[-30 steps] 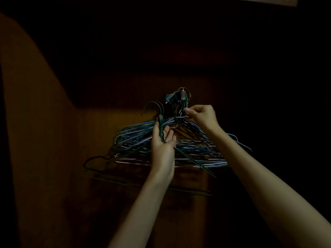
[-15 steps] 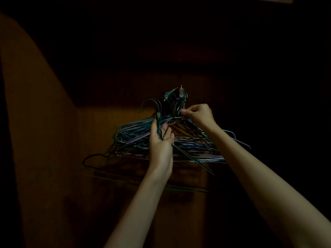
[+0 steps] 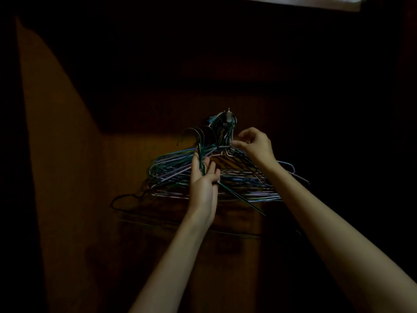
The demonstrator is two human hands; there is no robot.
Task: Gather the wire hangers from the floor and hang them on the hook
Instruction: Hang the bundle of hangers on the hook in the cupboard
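Already most hangers [image 3: 225,177] dangle in a thick bunch from the hook [image 3: 228,115] on the dim wooden wall [image 3: 67,154]. A few green ones stand upright in the left hand [image 3: 203,179], fingers loosely curled round their necks, curved tops just left of and below the hook. The right hand [image 3: 253,144], nearer the hook, pinches the bunch's necks directly beneath it.

Very dim, deep surrounding shadow

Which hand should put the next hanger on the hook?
Left hand: it already holds loose green hangers, hook ends up, beside the hook. Right hand is pinching the hung bunch.
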